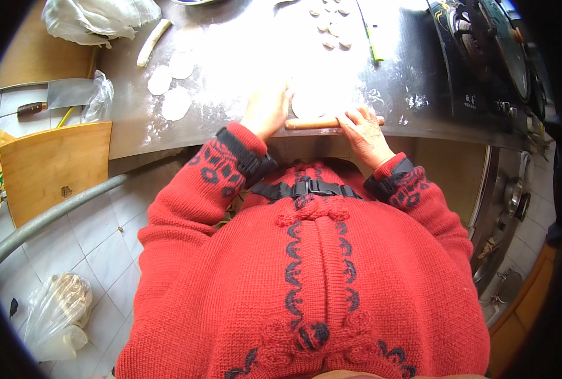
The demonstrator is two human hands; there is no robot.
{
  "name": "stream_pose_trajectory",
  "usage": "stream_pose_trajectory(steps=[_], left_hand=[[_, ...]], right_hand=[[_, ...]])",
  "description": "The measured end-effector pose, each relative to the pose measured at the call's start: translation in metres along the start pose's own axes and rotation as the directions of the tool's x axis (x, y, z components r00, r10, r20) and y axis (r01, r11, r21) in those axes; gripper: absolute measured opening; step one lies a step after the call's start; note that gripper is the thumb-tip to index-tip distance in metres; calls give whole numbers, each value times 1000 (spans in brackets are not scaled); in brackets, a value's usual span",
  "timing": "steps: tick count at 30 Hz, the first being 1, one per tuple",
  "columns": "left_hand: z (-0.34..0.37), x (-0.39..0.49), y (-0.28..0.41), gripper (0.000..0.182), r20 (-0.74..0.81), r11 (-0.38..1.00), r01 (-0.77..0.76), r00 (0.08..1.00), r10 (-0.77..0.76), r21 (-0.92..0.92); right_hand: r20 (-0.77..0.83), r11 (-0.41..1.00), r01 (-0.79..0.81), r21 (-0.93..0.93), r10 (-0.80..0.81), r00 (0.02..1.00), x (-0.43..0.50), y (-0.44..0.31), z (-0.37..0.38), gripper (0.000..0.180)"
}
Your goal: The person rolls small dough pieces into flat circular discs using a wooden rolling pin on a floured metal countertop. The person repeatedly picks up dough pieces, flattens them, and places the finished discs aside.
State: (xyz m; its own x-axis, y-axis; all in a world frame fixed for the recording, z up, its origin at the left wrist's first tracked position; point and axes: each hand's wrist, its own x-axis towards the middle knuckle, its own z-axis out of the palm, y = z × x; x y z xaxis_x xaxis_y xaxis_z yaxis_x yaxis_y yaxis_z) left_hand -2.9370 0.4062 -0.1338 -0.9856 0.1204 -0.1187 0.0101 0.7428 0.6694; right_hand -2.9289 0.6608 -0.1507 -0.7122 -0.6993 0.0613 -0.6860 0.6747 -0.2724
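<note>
A wooden rolling pin (312, 124) lies along the near side of a pale round dough wrapper (308, 105) on the floured metal counter (134, 135). My right hand (364, 132) is closed over the pin's right part. At the wrapper's left edge is my left hand (269, 106); glare washes out its fingers, so its hold on the dough cannot be made out. Several flat dough rounds (176, 103) lie to the left, below a dough roll (154, 42). Small dough pieces (329, 41) sit farther back in the bright glare.
A cleaver (67, 94) with a wooden handle and a wooden board (58, 166) are at the left, near a white cloth (101, 19). A green-handled utensil (375, 47) lies behind my right hand. The black gas stove (470, 80) is at the right.
</note>
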Motion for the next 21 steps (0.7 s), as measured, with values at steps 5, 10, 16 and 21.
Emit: stream_pose_trajectory(steps=[5, 10, 16, 21], left_hand=[[7, -34, 12, 63, 140, 947, -256, 963, 231, 193], [16, 12, 3, 76, 146, 933, -126, 986, 81, 338], [18, 20, 5, 84, 113, 899, -134, 989, 95, 418], [15, -54, -4, 99, 248, 904, -253, 953, 172, 344]], right_hand=[[-31, 998, -21, 52, 23, 999, 19, -7, 7, 33], [-93, 999, -12, -38, 8, 996, 45, 14, 11, 37], [-43, 989, -83, -120, 78, 996, 19, 42, -8, 28], [-106, 992, 71, -103, -82, 991, -14, 15, -9, 37]])
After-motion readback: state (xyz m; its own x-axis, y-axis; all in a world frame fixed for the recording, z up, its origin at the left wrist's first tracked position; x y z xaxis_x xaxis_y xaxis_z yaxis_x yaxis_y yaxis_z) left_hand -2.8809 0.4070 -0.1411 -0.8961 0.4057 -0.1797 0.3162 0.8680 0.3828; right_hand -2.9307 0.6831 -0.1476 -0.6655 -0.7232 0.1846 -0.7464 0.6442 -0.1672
